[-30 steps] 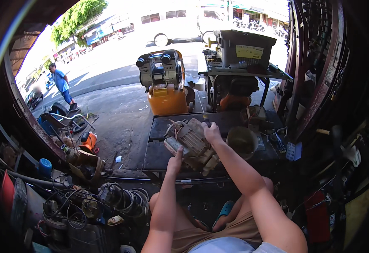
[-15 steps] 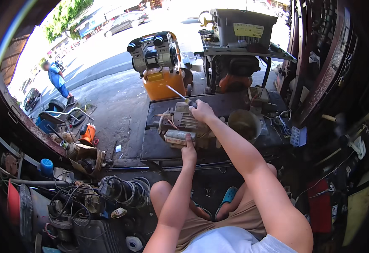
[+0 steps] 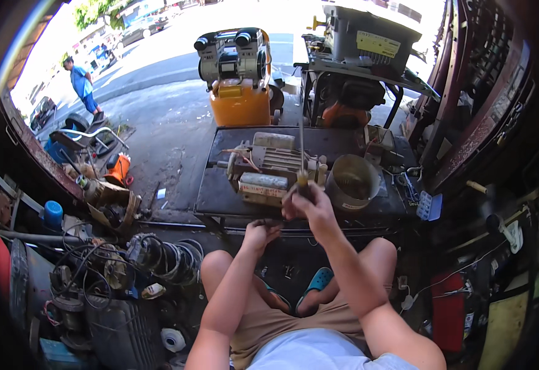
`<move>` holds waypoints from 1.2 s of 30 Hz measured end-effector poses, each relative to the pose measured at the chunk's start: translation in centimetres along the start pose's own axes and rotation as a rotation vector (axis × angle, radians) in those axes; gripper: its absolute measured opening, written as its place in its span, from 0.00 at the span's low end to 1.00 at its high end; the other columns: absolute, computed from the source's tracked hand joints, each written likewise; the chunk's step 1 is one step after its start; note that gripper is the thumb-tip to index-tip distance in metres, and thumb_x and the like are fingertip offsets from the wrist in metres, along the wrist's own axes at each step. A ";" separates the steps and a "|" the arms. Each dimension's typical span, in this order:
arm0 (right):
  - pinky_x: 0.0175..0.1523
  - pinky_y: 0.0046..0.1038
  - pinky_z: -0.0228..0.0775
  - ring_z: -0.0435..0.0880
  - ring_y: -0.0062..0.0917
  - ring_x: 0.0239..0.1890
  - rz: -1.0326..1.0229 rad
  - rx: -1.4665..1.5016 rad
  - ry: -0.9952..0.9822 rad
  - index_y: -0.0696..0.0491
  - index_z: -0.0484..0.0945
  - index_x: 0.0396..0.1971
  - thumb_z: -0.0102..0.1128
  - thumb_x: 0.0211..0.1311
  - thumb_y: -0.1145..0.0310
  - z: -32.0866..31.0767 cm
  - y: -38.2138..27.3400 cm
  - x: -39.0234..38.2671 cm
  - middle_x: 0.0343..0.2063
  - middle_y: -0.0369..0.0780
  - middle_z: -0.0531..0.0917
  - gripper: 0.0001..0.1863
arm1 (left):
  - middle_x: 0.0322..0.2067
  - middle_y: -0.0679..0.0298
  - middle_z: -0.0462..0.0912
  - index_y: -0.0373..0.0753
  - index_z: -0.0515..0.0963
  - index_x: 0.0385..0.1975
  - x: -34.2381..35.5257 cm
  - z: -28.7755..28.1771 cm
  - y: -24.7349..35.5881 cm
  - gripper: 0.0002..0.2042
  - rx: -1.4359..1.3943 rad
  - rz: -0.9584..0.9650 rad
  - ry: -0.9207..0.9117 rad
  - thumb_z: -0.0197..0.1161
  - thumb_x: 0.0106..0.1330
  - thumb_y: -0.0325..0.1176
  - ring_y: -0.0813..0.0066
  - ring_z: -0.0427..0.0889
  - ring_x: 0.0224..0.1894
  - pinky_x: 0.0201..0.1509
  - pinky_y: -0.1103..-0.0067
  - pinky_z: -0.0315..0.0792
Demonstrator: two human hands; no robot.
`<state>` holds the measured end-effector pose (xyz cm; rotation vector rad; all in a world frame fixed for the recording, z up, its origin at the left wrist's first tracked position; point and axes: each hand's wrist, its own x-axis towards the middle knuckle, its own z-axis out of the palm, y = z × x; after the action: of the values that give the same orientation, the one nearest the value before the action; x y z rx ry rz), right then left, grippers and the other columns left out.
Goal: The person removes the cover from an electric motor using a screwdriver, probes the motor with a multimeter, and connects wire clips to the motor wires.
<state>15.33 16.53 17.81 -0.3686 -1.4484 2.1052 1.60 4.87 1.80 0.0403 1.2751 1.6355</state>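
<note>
Well, from where I stand the right hand is wrapped round the handle of a screwdriver, shaft pointing up toward the top of the frame; held that way, its tip seems kept well off everything on the worktop. The left hand sits just left and below, at the near edge, fingers curled in. Something dark may be pinched there, but I can't tell.

Just past both hands, at the centre of the frame, a finned motor lies on its side on the worktop, loose wires at its left end. That puts it squarely in front of the seated person, presumably for easy reach. A grey cylinder runs along its near side. Right of the motor stands a round metal pot, perhaps kept close to catch loose bits; I can't make out its contents.

Farther right, a small parts case hangs about the worktop's corner, handy to the right arm. Beyond the far edge, toward the top, stands an orange compressor, and right of it a big grey bin rests on a metal stand.
</note>
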 end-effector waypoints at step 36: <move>0.30 0.24 0.70 0.78 0.16 0.23 0.474 -0.624 0.125 0.58 0.82 0.36 0.58 0.60 0.66 -6.7 13.5 -13.3 0.21 0.35 0.81 0.12 | 0.47 0.55 0.87 0.36 0.78 0.50 -1.4 0.2 2.6 0.12 -0.277 0.103 -0.034 0.56 0.78 0.37 0.65 0.88 0.46 0.39 0.72 0.85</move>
<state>25.71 10.34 1.75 -1.1547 -2.0728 1.8544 0.62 4.28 4.53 -0.0367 1.0257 1.8797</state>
